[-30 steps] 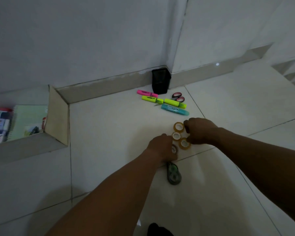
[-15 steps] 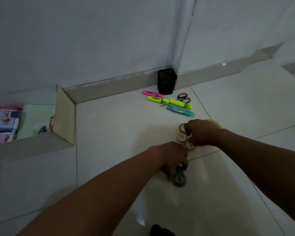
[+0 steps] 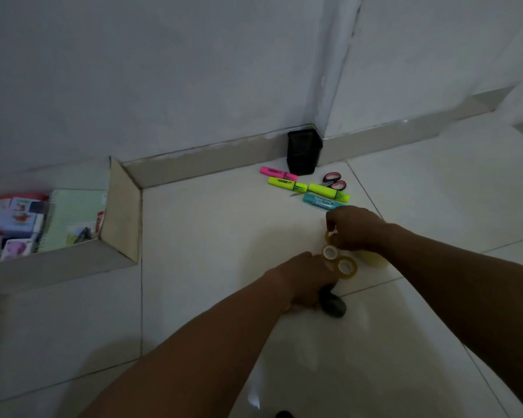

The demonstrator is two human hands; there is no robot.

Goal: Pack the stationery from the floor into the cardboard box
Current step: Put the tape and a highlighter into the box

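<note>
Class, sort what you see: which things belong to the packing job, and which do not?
Job: cardboard box, tape rolls, highlighters, scissors, black pen pot, dark tape dispenser.
Not the job: wall, skirting, floor tiles.

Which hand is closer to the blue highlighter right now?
The right hand. It sits just below the blue highlighter, almost touching its near end. The left hand is farther down the floor, closed over a dark object.

White tiled floor, grey skirting, white walls
</note>
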